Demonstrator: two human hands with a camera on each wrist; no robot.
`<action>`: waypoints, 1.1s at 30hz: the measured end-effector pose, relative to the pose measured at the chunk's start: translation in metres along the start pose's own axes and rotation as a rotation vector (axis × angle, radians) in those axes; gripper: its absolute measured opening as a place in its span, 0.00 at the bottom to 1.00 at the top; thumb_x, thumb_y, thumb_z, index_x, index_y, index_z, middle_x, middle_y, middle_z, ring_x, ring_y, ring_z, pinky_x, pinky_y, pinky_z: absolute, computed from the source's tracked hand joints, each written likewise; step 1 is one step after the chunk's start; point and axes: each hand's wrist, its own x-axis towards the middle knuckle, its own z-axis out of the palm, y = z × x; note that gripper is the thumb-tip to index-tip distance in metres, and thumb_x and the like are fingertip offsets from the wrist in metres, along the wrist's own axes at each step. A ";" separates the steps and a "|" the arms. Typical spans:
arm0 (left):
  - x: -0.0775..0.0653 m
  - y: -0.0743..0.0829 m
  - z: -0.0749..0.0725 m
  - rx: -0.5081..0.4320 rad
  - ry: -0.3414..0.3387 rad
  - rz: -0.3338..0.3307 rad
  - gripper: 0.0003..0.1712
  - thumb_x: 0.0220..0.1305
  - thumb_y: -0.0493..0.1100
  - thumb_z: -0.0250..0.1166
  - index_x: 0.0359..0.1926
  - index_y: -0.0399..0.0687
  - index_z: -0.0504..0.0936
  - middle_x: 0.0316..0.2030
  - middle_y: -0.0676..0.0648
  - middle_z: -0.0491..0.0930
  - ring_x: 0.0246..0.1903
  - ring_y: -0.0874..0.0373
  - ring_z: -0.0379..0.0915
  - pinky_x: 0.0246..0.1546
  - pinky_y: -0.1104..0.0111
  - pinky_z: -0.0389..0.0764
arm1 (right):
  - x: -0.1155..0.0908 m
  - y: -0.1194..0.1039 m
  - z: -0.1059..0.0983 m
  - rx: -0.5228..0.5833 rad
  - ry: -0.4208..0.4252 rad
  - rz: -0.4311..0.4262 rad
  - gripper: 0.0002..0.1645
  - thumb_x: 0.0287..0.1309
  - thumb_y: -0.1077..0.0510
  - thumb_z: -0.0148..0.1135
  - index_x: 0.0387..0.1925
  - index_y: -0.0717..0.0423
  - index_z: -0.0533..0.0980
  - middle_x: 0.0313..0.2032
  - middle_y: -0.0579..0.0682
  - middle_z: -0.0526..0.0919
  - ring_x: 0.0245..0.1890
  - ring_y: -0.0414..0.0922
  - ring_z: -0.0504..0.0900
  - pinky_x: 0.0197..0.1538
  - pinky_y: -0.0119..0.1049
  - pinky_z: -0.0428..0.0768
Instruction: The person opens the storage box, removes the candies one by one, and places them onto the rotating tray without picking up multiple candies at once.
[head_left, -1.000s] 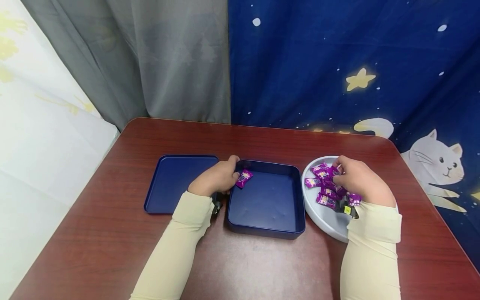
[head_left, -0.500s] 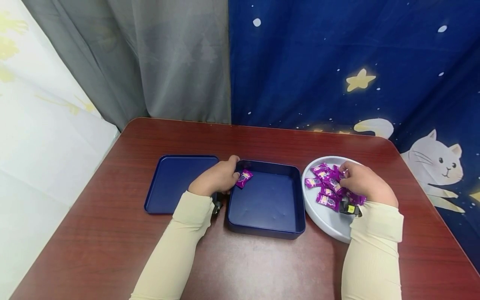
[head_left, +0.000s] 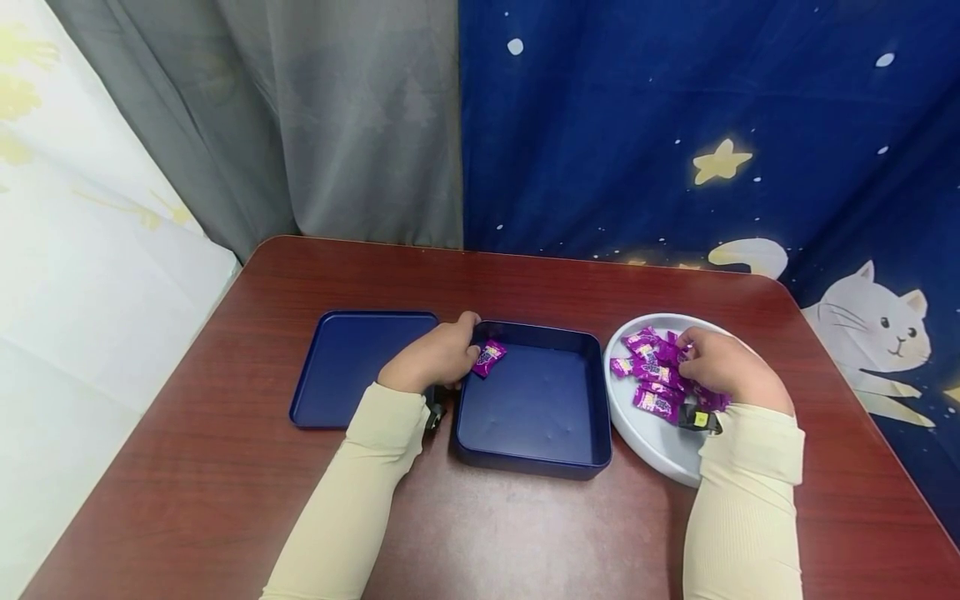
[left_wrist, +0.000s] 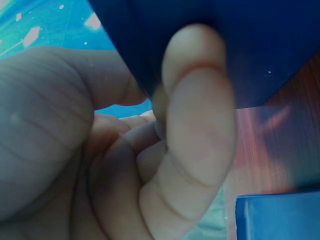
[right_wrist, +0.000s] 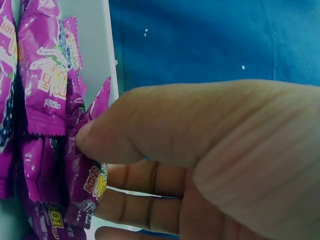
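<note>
A dark blue box stands at the middle of the table, with one purple wrapped candy inside by its left wall. My left hand grips that left wall, thumb over the rim and fingers against the outside. To the right, a white round plate bears several purple wrapped candies. Above the plate my right hand pinches one candy; in the right wrist view the thumb lies on its wrapper and the fingers are behind it. Other candies lie close around it.
Left of the box lies a flat dark blue lid, partly behind my left hand. The plate nearly touches the box's right side. Beyond the brown table's back edge hang a grey curtain and a blue patterned one.
My right hand has shifted slightly right over the plate, and the candies under its fingers have moved a little. My left hand has stayed at the box wall.
</note>
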 end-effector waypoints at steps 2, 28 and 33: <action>0.000 0.000 0.000 -0.003 -0.001 -0.002 0.30 0.70 0.42 0.49 0.69 0.43 0.50 0.21 0.44 0.78 0.16 0.56 0.76 0.29 0.62 0.79 | 0.000 0.000 0.000 0.000 0.003 -0.002 0.22 0.53 0.59 0.61 0.50 0.64 0.71 0.29 0.55 0.77 0.31 0.50 0.73 0.35 0.44 0.73; 0.000 0.001 0.000 -0.005 0.003 -0.004 0.29 0.70 0.42 0.49 0.68 0.43 0.51 0.23 0.44 0.79 0.16 0.56 0.76 0.28 0.63 0.79 | -0.012 -0.043 -0.013 -0.040 0.116 -0.144 0.31 0.54 0.50 0.63 0.55 0.63 0.69 0.45 0.67 0.78 0.42 0.57 0.76 0.47 0.60 0.76; 0.000 0.001 0.000 -0.003 0.002 -0.007 0.30 0.70 0.42 0.49 0.68 0.43 0.51 0.23 0.44 0.79 0.16 0.57 0.76 0.30 0.62 0.79 | -0.015 -0.049 -0.015 -0.045 0.114 -0.159 0.33 0.55 0.49 0.63 0.57 0.63 0.68 0.48 0.68 0.77 0.46 0.60 0.75 0.50 0.62 0.74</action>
